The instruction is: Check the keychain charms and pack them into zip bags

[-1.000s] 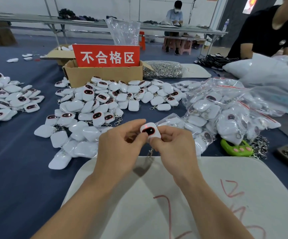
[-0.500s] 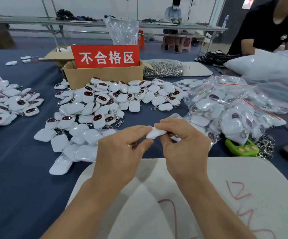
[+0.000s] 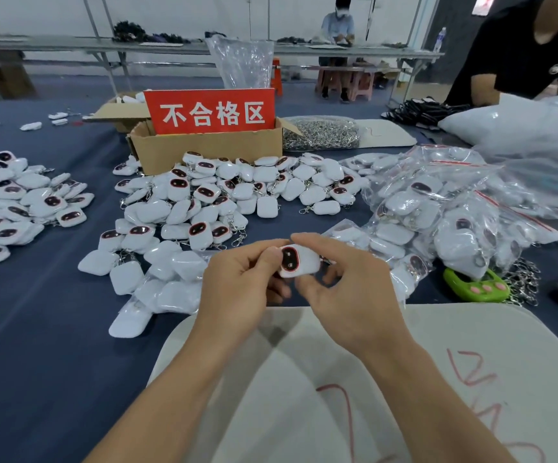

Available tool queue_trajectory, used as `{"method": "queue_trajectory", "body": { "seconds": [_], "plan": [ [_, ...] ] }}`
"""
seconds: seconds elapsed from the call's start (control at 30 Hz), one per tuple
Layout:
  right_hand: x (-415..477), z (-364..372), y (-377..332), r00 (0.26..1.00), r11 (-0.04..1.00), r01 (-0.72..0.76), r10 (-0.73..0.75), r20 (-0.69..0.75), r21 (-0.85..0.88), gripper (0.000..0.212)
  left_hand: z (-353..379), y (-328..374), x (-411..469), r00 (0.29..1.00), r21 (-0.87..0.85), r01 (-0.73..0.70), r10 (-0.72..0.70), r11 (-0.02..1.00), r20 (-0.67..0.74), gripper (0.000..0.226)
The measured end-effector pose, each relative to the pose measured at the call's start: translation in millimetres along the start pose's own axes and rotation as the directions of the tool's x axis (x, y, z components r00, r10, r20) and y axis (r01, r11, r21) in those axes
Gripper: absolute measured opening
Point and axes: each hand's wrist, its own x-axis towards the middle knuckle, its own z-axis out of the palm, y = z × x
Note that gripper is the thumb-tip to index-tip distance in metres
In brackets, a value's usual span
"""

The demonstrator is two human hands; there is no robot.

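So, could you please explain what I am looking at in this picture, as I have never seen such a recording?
There is no machine here. A person wears a camera on the head, looking forward and down at their own bare hands, and this is the only view. The left hand and the right hand together pinch one white keychain charm, its dark face turned up. On the blue table behind it lies a heap of loose charms. To the right are charms already packed in zip bags. Further back stands a cardboard box with a red sign. A white mat lies under the arms.
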Motion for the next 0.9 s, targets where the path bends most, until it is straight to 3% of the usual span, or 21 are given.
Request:
{"method": "queue_trajectory", "body": {
  "seconds": [0.1, 0.2, 0.37, 0.5, 0.6, 0.67, 0.73, 0.77, 0.83, 0.9],
  "plan": [
    [0.5, -0.1, -0.1, 0.998, 0.999, 0.007, -0.010, 0.055, 0.047, 0.030, -4.8, -1.1, 1.2, 0.999, -0.051, -0.030, 0.032, 0.998, 0.039, 0.031],
    [3.8, -1.8, 2.1, 0.998, 0.995, -0.023, 0.016, 0.069, 0.099, 0.025, -8.3, -4.2, 1.1, 0.986, 0.119, -0.156, 0.148, 0.981, 0.080, 0.024],
    [5.4, 1.0, -1.6, 0.950, 0.881, -0.299, 0.237, 0.204, 0.367, 0.029, -11.3, -8.4, 3.4, 0.976, 0.207, -0.215, 0.204, 0.954, 0.072, 0.019],
    [5.7, 5.0, -1.7, 0.916, 0.779, -0.392, 0.283, 0.284, 0.489, 0.030, -14.1, -7.3, 0.9, 0.973, 0.222, -0.230, 0.218, 0.948, 0.077, 0.021],
    [3.1, 10.5, 0.6, 0.915, 0.833, -0.401, 0.350, 0.200, 0.381, 0.030, -19.0, -5.8, -2.5, 0.959, 0.527, -0.224, 0.283, 0.820, -0.033, 0.025],
    [2.8, 11.6, 4.1, 0.911, 0.888, -0.412, 0.406, 0.076, 0.205, 0.025, -26.1, -0.2, -2.2, 0.961, 0.787, -0.103, 0.265, 0.609, -0.080, 0.035],
    [2.3, 10.6, 6.7, 0.907, 0.900, -0.415, 0.421, -0.025, 0.132, 0.023, -31.0, 1.6, -1.4, 0.983, 0.904, -0.050, 0.180, 0.424, -0.029, 0.044],
    [1.9, 10.8, 6.0, 0.904, 0.900, -0.414, 0.424, -0.053, 0.135, 0.022, -32.1, 1.5, -1.3, 0.990, 0.925, -0.037, 0.138, 0.377, -0.017, 0.049],
    [1.5, 14.8, 0.7, 0.908, 0.907, -0.407, 0.414, -0.063, 0.109, 0.020, -32.4, 3.0, 0.8, 0.990, 0.924, -0.014, 0.135, 0.382, -0.041, 0.053],
    [1.4, 23.3, -5.6, 0.932, 0.931, -0.360, 0.362, -0.021, 0.067, 0.021, -30.2, 5.0, 0.7, 0.968, 0.865, -0.070, 0.242, 0.497, -0.061, 0.052]
  ]
}}
